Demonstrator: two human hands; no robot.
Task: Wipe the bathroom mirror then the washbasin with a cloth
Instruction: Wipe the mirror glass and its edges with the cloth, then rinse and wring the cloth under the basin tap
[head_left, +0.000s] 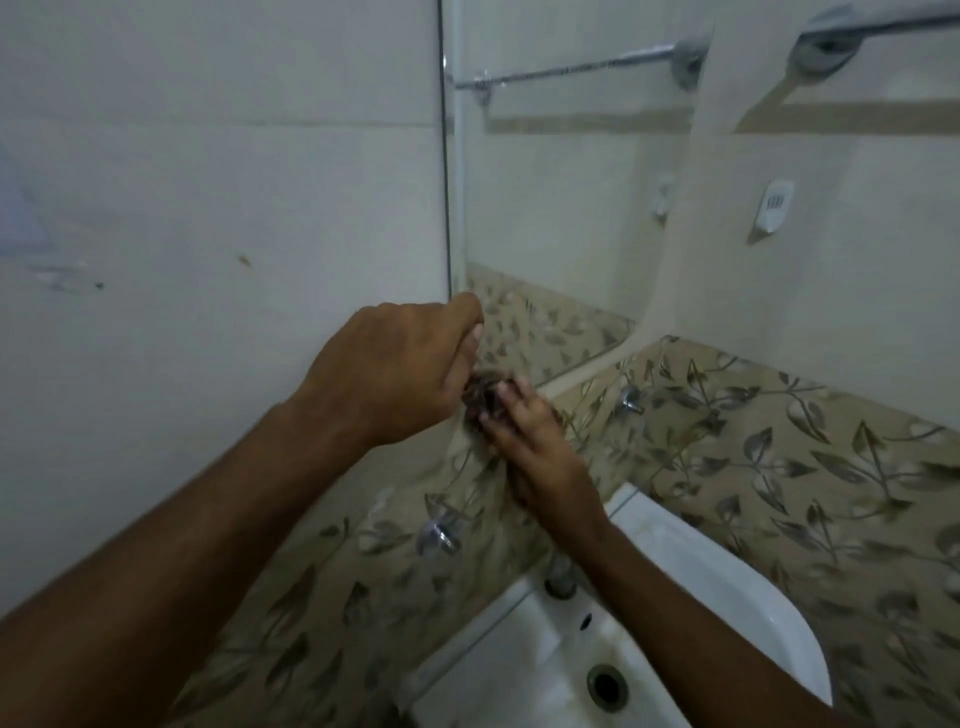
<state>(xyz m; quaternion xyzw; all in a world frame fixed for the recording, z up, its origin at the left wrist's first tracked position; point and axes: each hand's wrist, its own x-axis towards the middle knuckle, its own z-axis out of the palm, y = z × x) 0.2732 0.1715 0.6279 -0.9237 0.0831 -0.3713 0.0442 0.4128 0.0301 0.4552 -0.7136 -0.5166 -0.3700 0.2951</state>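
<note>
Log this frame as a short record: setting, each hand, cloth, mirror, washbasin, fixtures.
setting: bathroom corner, leaf-patterned tile band below pale wall tiles
left hand: fingers curled, at a small dark bundle just below the mirror's lower left corner
right hand: fingers on the same bundle
dark bundle: small, blurred; cannot tell whether it is the cloth
mirror: on the wall, reflecting a towel rail
washbasin: white, below the hands, untouched
tap: at the basin's back rim
towel rail: chrome, upper right wall
</note>
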